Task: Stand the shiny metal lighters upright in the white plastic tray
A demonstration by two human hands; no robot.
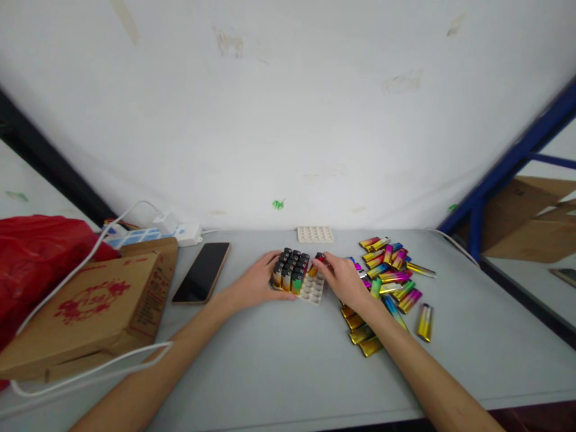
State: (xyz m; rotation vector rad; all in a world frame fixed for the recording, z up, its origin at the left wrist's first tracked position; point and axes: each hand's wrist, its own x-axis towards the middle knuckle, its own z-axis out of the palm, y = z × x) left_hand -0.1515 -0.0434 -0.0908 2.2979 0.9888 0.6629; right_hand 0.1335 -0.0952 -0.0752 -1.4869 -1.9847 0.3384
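Note:
A white tray [314, 290] with round sockets lies on the grey table, its left part filled with several upright lighters [290, 270]. My left hand [254, 282] rests against the tray's left side, fingers touching the standing lighters. My right hand [344, 277] holds a red and yellow lighter [316, 263] over the tray's far right sockets. A loose heap of rainbow-coloured lighters [390, 273] lies just right of my right hand, with more under my right forearm.
A second white tray [315, 234] sits near the wall. A phone [202, 272] lies face up to the left, beside a cardboard box [96, 303] with white cables, a power strip [148, 234] and red fabric [31, 252]. A blue frame [504, 171] stands at right.

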